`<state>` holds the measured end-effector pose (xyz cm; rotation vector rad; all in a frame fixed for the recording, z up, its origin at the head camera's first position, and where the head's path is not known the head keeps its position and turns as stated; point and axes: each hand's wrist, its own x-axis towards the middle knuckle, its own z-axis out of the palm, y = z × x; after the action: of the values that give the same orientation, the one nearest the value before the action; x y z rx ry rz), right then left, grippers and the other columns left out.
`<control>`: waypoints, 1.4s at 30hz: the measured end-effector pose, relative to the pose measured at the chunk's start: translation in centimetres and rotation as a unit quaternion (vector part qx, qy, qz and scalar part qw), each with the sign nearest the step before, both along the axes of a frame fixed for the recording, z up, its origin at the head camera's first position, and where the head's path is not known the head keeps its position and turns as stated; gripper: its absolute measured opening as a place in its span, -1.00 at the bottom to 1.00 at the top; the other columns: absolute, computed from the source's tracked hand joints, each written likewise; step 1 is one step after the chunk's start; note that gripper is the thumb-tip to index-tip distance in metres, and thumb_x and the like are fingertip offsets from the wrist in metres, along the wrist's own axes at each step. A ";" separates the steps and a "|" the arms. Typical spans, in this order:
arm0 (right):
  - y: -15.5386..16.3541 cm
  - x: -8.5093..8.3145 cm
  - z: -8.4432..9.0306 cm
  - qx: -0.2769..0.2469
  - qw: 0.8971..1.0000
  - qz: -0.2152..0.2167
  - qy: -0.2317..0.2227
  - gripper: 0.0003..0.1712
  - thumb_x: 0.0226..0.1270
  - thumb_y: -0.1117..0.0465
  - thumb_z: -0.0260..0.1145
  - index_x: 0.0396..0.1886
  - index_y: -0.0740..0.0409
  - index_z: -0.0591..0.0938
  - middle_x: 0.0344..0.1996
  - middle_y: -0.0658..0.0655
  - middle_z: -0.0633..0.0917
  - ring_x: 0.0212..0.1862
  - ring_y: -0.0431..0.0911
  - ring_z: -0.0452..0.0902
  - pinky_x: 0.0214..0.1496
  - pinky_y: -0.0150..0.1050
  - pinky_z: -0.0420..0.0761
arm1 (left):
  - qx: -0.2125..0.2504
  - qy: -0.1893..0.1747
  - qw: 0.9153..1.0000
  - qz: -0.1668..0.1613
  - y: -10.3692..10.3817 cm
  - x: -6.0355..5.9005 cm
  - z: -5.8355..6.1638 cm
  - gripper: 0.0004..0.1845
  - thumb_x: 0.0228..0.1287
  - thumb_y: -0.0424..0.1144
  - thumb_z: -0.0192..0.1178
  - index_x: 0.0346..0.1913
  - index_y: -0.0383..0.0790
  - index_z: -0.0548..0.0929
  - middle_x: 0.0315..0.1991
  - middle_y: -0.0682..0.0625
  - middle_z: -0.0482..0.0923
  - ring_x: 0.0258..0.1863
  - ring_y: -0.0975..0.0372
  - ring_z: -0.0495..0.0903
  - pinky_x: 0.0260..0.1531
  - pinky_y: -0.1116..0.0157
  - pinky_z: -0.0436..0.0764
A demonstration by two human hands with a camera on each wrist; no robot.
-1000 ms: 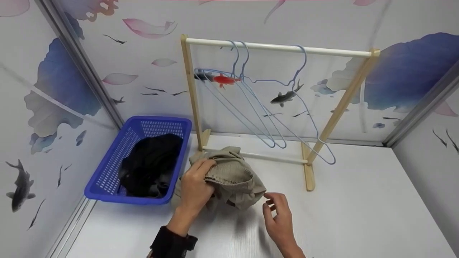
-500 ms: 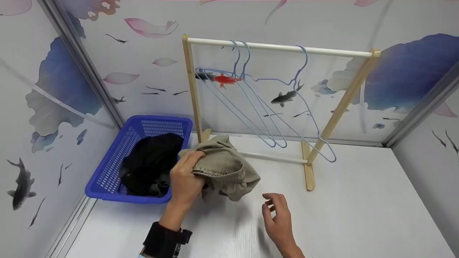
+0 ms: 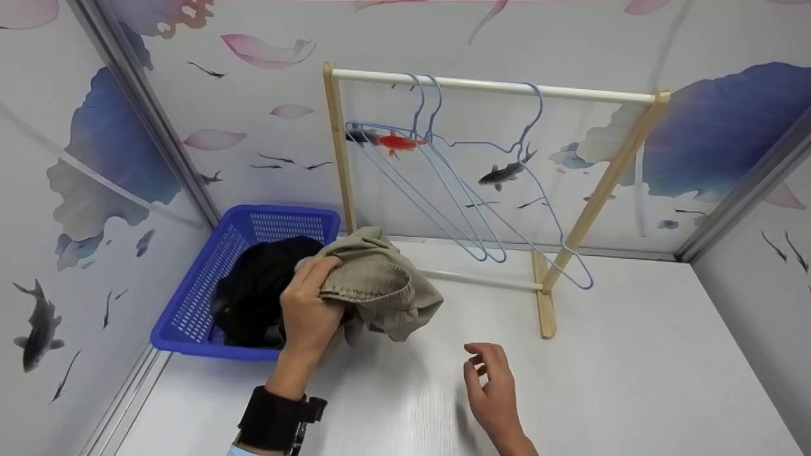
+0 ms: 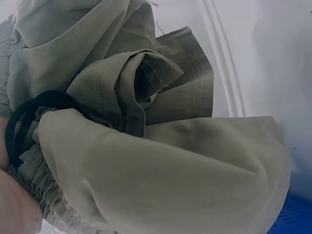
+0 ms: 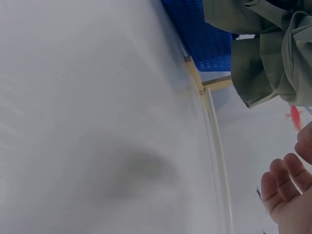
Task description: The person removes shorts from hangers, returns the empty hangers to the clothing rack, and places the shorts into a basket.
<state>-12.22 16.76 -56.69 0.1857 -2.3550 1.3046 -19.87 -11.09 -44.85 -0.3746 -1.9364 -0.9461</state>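
Note:
My left hand (image 3: pixel 310 313) grips khaki shorts (image 3: pixel 380 263) by their gathered elastic waistband, holding them bunched above the table beside the basket. The waist opening faces up toward me in the head view. Close up in the left wrist view, the shorts (image 4: pixel 161 170) show stitched leg hems and a dark looped cord (image 4: pixel 48 100) near the waistband. My right hand (image 3: pixel 494 389) hovers over the white table at the front, fingers loosely bent, holding nothing. In the right wrist view its fingertips (image 5: pixel 280 170) are apart from the cloth.
At the left stands a blue perforated basket (image 3: pixel 190 349) with black clothing (image 3: pixel 253 291) in it. Behind the shorts, a small wooden rack (image 3: pixel 599 190) with a white rail (image 3: pixel 595 92) carries several blue wire hangers (image 3: pixel 485 252). Printed wall panels (image 3: pixel 266 126) enclose the table (image 3: pixel 633 367).
My left hand has moved left with the khaki shorts, lifting them toward the basket's right side. The right hand has come away from the cloth and stays nearly in place.

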 end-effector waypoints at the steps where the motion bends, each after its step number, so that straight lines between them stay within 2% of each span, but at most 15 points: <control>1: 0.0 0.0 0.0 0.000 1.000 -0.001 0.000 -0.66 0.35 0.57 0.26 0.00 0.17 0.64 -0.07 0.03 0.62 -0.16 -0.23 0.53 -0.19 -0.33 0.60 | 0.003 0.000 1.000 0.000 -0.2 -0.1 0.1 -0.71 0.09 -0.61 0.27 -0.17 -0.25 0.76 -0.17 -0.09 0.72 -0.07 0.03 0.72 0.04 0.13 0.64; 6: -0.1 0.0 -0.2 -0.004 1.000 0.003 0.007 -0.66 0.33 0.58 0.25 -0.01 0.17 0.64 -0.08 0.04 0.62 -0.16 -0.22 0.54 -0.20 -0.34 0.60 | 0.016 0.001 1.000 0.006 -1.2 -0.4 0.2 -0.73 0.13 -0.62 0.26 -0.17 -0.27 0.76 -0.17 -0.11 0.72 -0.05 0.01 0.72 0.07 0.12 0.63; 23: -0.5 -0.9 0.6 0.010 0.998 0.021 0.051 -0.62 0.27 0.62 0.27 -0.03 0.18 0.63 -0.11 0.04 0.61 -0.17 -0.21 0.54 -0.23 -0.34 0.59 | 0.017 0.017 0.998 0.064 -4.9 -1.1 -0.2 -0.81 0.23 -0.58 0.30 -0.14 -0.33 0.74 -0.11 -0.20 0.72 -0.01 -0.05 0.71 0.08 0.06 0.62; 27: -0.8 -1.3 0.8 0.015 0.997 0.031 0.072 -0.61 0.24 0.64 0.29 -0.03 0.19 0.64 -0.11 0.06 0.61 -0.17 -0.19 0.55 -0.25 -0.29 0.60 | 0.018 0.017 0.997 0.076 -5.7 -1.3 -0.4 -0.83 0.24 -0.56 0.32 -0.14 -0.34 0.73 -0.11 -0.21 0.72 -0.01 -0.05 0.70 0.06 0.09 0.62; 32: -1.2 -1.5 1.1 0.019 0.996 0.037 0.077 -0.63 0.27 0.60 0.29 -0.02 0.19 0.64 -0.10 0.06 0.61 -0.16 -0.20 0.54 -0.26 -0.23 0.63 | 0.023 0.016 0.996 0.086 -6.7 -1.7 -0.7 -0.86 0.27 -0.53 0.33 -0.14 -0.34 0.74 -0.12 -0.22 0.72 -0.03 -0.05 0.71 0.06 0.13 0.63; 35: -1.5 -1.7 1.2 0.019 0.996 0.040 0.080 -0.63 0.27 0.60 0.29 -0.01 0.19 0.64 -0.10 0.07 0.60 -0.17 -0.19 0.54 -0.27 -0.19 0.63 | 0.023 0.017 0.995 0.098 -7.2 -1.9 -0.8 -0.87 0.28 -0.52 0.34 -0.14 -0.35 0.74 -0.13 -0.24 0.71 -0.05 -0.06 0.71 0.04 0.09 0.63; 42: -2.1 -2.1 1.3 0.011 0.995 0.052 0.087 -0.64 0.30 0.60 0.26 0.00 0.19 0.65 -0.09 0.10 0.60 -0.18 -0.13 0.55 -0.26 -0.24 0.61 | 0.018 0.016 0.993 0.119 -8.1 -2.3 -1.2 -0.89 0.29 -0.52 0.34 -0.15 -0.38 0.73 -0.13 -0.29 0.69 -0.06 -0.11 0.70 -0.01 -0.02 0.64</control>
<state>-14.29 14.62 -55.43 0.4169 -2.2377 1.2568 -22.22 -19.17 -46.02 -0.1317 -1.8826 -0.8123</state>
